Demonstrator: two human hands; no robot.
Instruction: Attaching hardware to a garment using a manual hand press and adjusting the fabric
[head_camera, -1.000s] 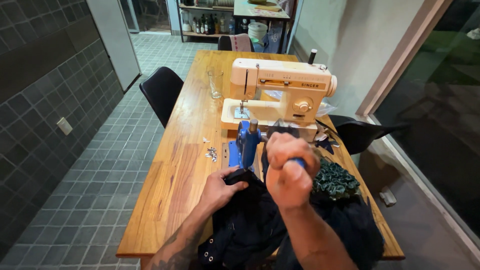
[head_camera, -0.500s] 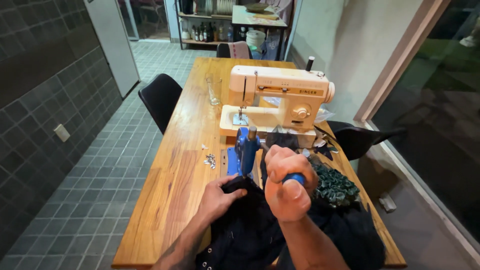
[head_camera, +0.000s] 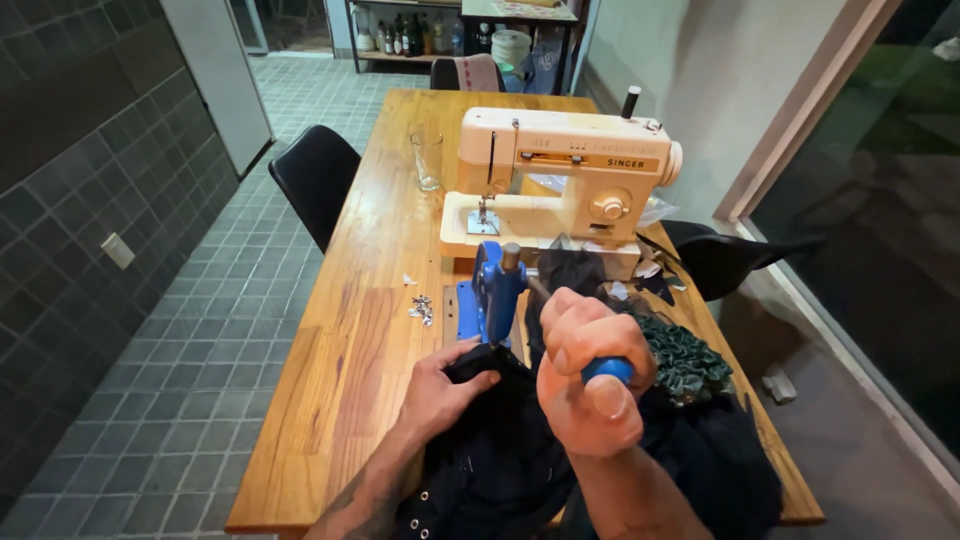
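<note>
Bottom centre of the frame: right hand (head_camera: 588, 385) is fisted tight round the blue handle (head_camera: 608, 371) of a lever, thumb on top. Just left of it, left hand (head_camera: 443, 388) presses down on dark fabric (head_camera: 500, 460), fingers curled over its folded edge right at the foot of the blue hand press (head_camera: 492, 290) — fabric spills off the near table edge, w/ small metal eyelets showing lower left of the cloth. Right of the fist lies a ruffled dark-green piece (head_camera: 685, 360). Mid-frame, left of the press, a small heap of silver eyelets (head_camera: 421, 308) sits on the wooden table (head_camera: 350, 360). Behind the press, centre-upper frame, stands a cream sewing machine (head_camera: 560, 175); a clear glass (head_camera: 427, 160) stands to its left. Black chair (head_camera: 315, 180) at the table's left side — shelves w/ bottles at top of frame.
</note>
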